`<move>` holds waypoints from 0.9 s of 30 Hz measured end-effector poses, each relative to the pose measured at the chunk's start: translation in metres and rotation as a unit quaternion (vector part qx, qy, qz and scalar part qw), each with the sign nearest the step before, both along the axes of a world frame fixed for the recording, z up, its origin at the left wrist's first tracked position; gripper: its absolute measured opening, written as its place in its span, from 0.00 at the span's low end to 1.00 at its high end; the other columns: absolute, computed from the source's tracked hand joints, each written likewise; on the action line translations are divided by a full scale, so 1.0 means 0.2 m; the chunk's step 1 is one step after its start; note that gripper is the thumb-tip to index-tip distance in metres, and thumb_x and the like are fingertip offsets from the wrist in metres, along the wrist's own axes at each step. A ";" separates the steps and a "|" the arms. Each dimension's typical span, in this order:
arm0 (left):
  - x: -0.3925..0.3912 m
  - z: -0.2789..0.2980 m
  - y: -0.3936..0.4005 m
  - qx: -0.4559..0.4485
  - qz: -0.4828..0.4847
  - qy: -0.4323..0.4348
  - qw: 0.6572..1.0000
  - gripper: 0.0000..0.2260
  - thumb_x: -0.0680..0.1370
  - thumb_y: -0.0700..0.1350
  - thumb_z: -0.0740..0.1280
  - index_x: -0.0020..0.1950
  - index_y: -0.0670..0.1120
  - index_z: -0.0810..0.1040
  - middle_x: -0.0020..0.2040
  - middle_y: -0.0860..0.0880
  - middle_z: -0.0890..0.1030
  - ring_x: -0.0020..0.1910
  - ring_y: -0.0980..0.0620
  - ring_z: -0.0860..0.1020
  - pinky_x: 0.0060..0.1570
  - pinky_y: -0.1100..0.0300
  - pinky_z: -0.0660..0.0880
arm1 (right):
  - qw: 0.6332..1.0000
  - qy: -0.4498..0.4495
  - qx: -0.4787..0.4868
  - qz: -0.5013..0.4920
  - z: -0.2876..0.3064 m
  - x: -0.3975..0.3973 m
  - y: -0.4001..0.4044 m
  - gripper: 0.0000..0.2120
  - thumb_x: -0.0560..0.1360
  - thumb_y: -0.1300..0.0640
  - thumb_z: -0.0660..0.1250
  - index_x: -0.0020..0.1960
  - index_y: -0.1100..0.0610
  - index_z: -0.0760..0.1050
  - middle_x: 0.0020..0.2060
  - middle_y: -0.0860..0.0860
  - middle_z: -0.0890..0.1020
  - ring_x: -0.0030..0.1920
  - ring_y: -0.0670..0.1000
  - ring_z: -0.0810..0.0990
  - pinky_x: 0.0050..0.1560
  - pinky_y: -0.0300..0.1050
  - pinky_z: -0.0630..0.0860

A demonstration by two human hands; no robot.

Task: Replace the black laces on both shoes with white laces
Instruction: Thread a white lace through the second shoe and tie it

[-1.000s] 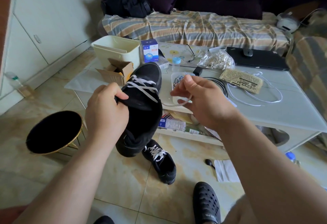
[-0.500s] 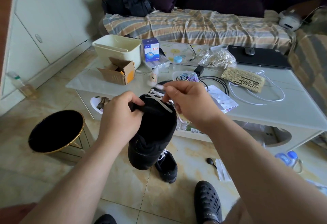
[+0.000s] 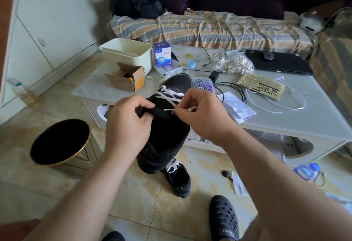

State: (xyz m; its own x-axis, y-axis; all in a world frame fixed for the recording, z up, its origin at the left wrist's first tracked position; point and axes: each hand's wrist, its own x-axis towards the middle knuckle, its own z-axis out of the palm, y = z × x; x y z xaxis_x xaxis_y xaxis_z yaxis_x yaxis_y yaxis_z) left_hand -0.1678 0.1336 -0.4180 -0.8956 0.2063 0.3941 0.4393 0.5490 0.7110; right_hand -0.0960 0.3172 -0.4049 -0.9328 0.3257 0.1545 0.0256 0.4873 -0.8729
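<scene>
I hold a black shoe (image 3: 167, 134) in the air, toe pointing away from me. My left hand (image 3: 127, 124) grips the edge of its opening near the tongue. A white lace (image 3: 167, 96) crosses its lower eyelets. My right hand (image 3: 202, 115) pinches the tip of that lace just above the shoe's upper edge. A second black shoe (image 3: 179, 178) with white lacing lies on the floor tiles beneath, partly hidden by the held shoe. Another white lace (image 3: 276, 105) lies looped on the table at the right.
A low white table (image 3: 304, 119) carries a cardboard box (image 3: 127, 77), a cream bin (image 3: 127, 52), a laptop (image 3: 278, 62), cables and papers. A black round bin (image 3: 59, 141) stands on the floor at left. My black clog (image 3: 222, 219) is at the bottom.
The held shoe has come lower and nearer to me. My right hand has drawn in from the side and now pinches the lace tip at the shoe's upper edge.
</scene>
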 end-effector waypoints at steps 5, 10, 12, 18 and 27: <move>0.00 0.00 0.00 0.018 0.006 0.022 1.000 0.10 0.73 0.39 0.74 0.45 0.55 0.82 0.35 0.56 0.76 0.35 0.56 0.73 0.38 0.61 0.66 | 0.997 -0.010 0.071 0.019 0.02 0.01 -0.03 0.08 0.78 0.56 0.74 0.55 0.47 0.87 0.42 0.37 0.83 0.38 0.31 0.77 0.41 0.24 0.69; 0.01 0.01 -0.01 0.025 0.003 0.047 0.999 0.13 0.74 0.35 0.71 0.45 0.54 0.81 0.36 0.56 0.76 0.37 0.54 0.73 0.41 0.59 0.67 | 0.975 0.006 0.219 -0.035 0.00 -0.01 -0.04 0.04 0.77 0.49 0.73 0.50 0.46 0.86 0.42 0.44 0.86 0.45 0.47 0.82 0.46 0.46 0.81; 0.03 0.03 0.00 0.044 -0.005 0.067 0.997 0.14 0.74 0.32 0.70 0.46 0.53 0.80 0.39 0.55 0.78 0.39 0.57 0.74 0.41 0.66 0.67 | 0.956 0.039 0.285 -0.063 -0.01 -0.02 -0.05 0.06 0.76 0.50 0.70 0.48 0.48 0.85 0.41 0.48 0.83 0.44 0.54 0.81 0.41 0.52 0.80; 0.08 0.05 0.02 0.077 -0.011 0.179 0.981 0.13 0.72 0.27 0.70 0.47 0.45 0.82 0.43 0.45 0.79 0.40 0.52 0.72 0.43 0.68 0.67 | 0.942 0.159 0.262 -0.136 0.01 -0.04 -0.06 0.05 0.77 0.53 0.71 0.47 0.50 0.86 0.40 0.47 0.83 0.42 0.53 0.81 0.40 0.51 0.79; 0.09 0.06 0.03 0.074 -0.003 0.245 0.967 0.14 0.69 0.23 0.68 0.44 0.39 0.83 0.42 0.45 0.77 0.42 0.56 0.70 0.46 0.73 0.66 | 0.948 0.209 0.213 -0.109 0.05 -0.01 -0.07 0.04 0.76 0.56 0.74 0.49 0.51 0.88 0.43 0.46 0.85 0.45 0.47 0.81 0.47 0.46 0.78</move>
State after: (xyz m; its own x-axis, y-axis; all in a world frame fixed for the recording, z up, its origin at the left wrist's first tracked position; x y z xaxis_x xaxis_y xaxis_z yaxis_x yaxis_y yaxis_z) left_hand -0.1490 0.1399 -0.4070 -0.5932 0.1198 0.7961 0.7458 0.4542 0.4874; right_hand -0.0972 0.3035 -0.3947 -0.6780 0.3294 0.6571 -0.1390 0.8204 -0.5547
